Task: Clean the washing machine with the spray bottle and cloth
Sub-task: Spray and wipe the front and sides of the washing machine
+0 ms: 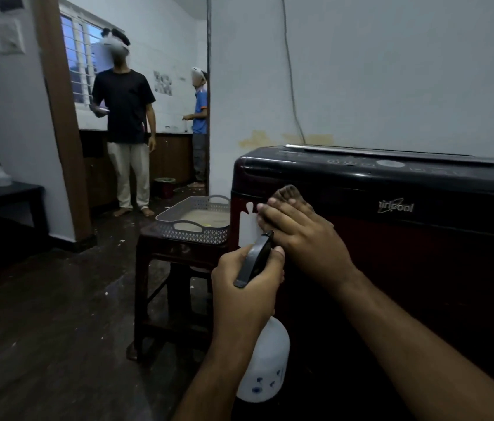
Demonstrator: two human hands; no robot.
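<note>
The room has a dark floor (57,314) speckled with pale debris and pale walls (391,71), with yellowish stains just above the washing machine (421,253). A cable (291,71) runs down the wall behind the machine. The washing machine stands against this wall; its body is dark red with a black top panel. Partly readable white lettering (396,206) on the front upper band shows "irl" and "ool".

The right hand (300,229) presses a cloth (288,192) flat against the upper left corner of the machine front, fingers extended. The left hand (245,287) is clamped around the neck of the spray bottle (265,360), whose black trigger head points at the machine. The white bottle body bears small blue marks, not legible.

Just left of the machine, a perforated basket (194,232) rests on a dark stool (172,268). Beyond a doorway, two people stand near a barred window (80,56).
</note>
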